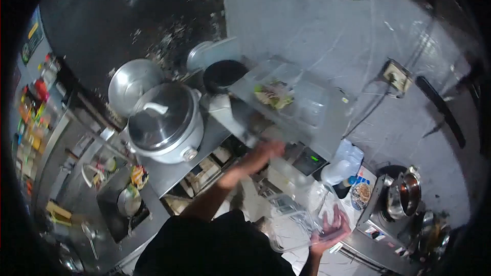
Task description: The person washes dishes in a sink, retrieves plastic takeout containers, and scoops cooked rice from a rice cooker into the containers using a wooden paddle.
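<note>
My left hand [263, 156] is stretched forward over the counter, below the metal shelf. Motion smears its fingers, so I cannot tell whether they hold anything. At the lower right, my right hand [332, 230] grips a clear plastic container [294, 227], tilted close to my body. Beyond my left hand, leafy greens [276, 95] lie in a clear container on the shelf [327, 107]. A dark device with a green digital display [313, 158] sits between the two hands, below the shelf edge.
A large lidded rice cooker [166, 122] stands to the left, with a metal pot [134, 84] behind it. Further left is a sink [115, 225] with a pan. On the right are a bowl of chopped food [360, 196] and a pot [404, 194] on a stove.
</note>
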### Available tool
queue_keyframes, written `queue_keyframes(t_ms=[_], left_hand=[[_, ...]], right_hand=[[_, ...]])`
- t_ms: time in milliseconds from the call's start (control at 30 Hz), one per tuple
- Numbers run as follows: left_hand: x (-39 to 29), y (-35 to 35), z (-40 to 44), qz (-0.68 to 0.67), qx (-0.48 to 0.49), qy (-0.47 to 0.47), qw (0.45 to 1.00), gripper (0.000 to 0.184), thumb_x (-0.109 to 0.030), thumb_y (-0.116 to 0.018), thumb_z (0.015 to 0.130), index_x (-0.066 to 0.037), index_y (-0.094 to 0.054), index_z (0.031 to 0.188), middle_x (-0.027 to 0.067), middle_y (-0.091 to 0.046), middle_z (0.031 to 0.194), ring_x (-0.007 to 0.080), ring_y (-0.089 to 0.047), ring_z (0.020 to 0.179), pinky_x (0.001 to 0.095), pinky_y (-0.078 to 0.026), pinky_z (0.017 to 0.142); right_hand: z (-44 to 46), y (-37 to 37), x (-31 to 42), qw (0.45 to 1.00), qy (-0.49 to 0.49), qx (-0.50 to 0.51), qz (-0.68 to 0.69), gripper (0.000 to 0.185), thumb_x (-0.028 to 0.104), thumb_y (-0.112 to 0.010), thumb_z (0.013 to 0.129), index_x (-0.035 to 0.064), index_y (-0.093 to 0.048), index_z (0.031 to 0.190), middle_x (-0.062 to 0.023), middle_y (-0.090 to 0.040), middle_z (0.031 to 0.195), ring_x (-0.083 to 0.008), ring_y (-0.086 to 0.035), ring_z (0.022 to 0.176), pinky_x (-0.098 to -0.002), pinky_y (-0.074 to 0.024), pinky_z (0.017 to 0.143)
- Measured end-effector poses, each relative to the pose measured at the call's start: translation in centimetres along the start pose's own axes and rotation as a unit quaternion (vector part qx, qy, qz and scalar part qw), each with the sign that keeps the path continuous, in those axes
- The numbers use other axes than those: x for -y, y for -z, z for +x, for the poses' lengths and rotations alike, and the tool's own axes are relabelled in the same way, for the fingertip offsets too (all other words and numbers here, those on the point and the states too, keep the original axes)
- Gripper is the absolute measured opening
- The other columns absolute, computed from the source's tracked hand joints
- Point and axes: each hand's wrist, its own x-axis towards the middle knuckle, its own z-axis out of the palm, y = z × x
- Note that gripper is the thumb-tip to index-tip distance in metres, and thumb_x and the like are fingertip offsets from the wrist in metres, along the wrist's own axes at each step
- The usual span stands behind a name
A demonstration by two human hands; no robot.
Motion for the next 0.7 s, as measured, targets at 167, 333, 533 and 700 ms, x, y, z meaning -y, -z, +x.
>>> queue_keyframes(t_ms=[167, 333, 533, 700], left_hand=[[5.4, 1.4, -14.0, -0.552, 0.255, 0.133, 0.782, 0.084, -0.075, -0.03, 0.1, -0.007, -0.051, 0.144, 0.0099, -0.062, 0.13, 0.028, -0.063, 0.11, 0.0445, -0.05, 0.098], [2.7, 13.8, -23.3, -0.499, 0.108, 0.118, 0.852, 0.084, -0.071, -0.029, 0.102, -0.003, -0.047, 0.147, 0.0175, -0.06, 0.137, 0.0364, -0.063, 0.119, 0.0512, -0.052, 0.094], [6.8, 22.2, -36.2, -0.536, -0.258, 0.141, 0.792, 0.077, -0.066, -0.027, 0.105, 0.0, -0.053, 0.136, 0.0175, -0.065, 0.125, 0.0339, -0.066, 0.108, 0.05, -0.052, 0.092], [5.1, 22.7, -43.0, -0.527, -0.425, 0.031, 0.735, 0.072, -0.065, -0.033, 0.105, -0.002, -0.055, 0.132, 0.0148, -0.067, 0.118, 0.0302, -0.068, 0.098, 0.0461, -0.055, 0.089]], right_hand=[[-0.3, -11.7, -1.3, 0.978, -0.02, 0.152, 0.142, 0.101, 0.02, -0.09, 0.059, 0.0139, -0.031, 0.141, -0.0162, -0.034, 0.149, -0.0424, -0.045, 0.14, -0.0537, -0.0543, 0.102], [-2.7, -24.4, -3.0, 0.898, -0.055, 0.378, 0.218, 0.104, 0.006, -0.091, 0.066, 0.01, -0.029, 0.149, -0.0214, -0.039, 0.152, -0.0343, -0.047, 0.138, -0.0519, -0.0467, 0.109], [-4.0, -41.0, -1.6, 0.787, 0.008, 0.616, -0.026, 0.064, 0.001, -0.08, 0.08, 0.0015, -0.052, 0.137, -0.0164, -0.061, 0.13, -0.0329, -0.057, 0.125, -0.0421, -0.0517, 0.1], [-4.3, -54.2, -3.3, 0.773, 0.216, 0.597, -0.013, 0.029, 0.009, -0.07, 0.091, 0.003, -0.062, 0.118, -0.0192, -0.064, 0.123, -0.0423, -0.066, 0.106, -0.0481, -0.0556, 0.088]])
